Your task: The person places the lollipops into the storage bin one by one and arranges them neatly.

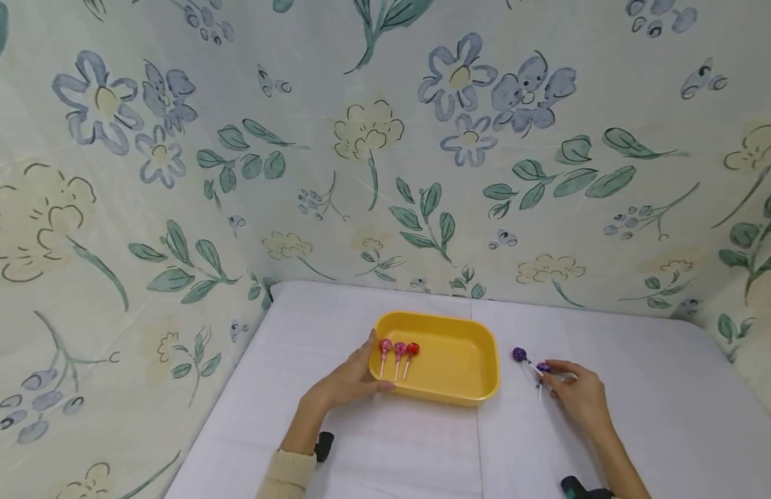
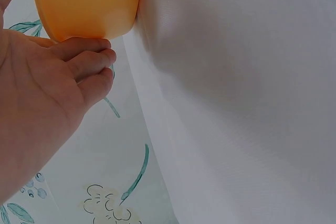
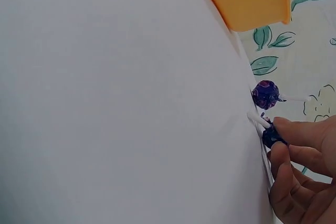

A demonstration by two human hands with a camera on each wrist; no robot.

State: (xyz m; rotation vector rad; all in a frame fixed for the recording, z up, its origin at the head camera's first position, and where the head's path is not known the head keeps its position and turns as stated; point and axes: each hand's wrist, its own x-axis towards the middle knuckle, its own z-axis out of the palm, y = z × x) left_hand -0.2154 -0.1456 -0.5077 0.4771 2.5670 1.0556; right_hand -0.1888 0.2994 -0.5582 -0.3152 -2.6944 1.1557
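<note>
- The yellow tray (image 1: 456,360) rests on the white-covered desk (image 1: 416,443), mid-way across the head view.
- The left hand (image 1: 354,376) grips the tray at its 8 to 9 o'clock end, thumb by the near edge, fingers along the end wall.
- Inside, toward 9 o'clock, a pink lollipop (image 1: 386,344), a second pink lollipop (image 1: 400,348) and a red lollipop (image 1: 413,348) lie side by side, sticks pointing roughly to 6 o'clock.
- At 3 o'clock from the tray, just outside it, lies a dark purple lollipop (image 1: 519,355).
- The right hand (image 1: 580,395) pinches another purple lollipop (image 3: 271,136) between thumb and fingers, at 4 o'clock from the loose one.
- Floral fabric (image 1: 323,152) hangs at 12 o'clock, beyond the desk.
</note>
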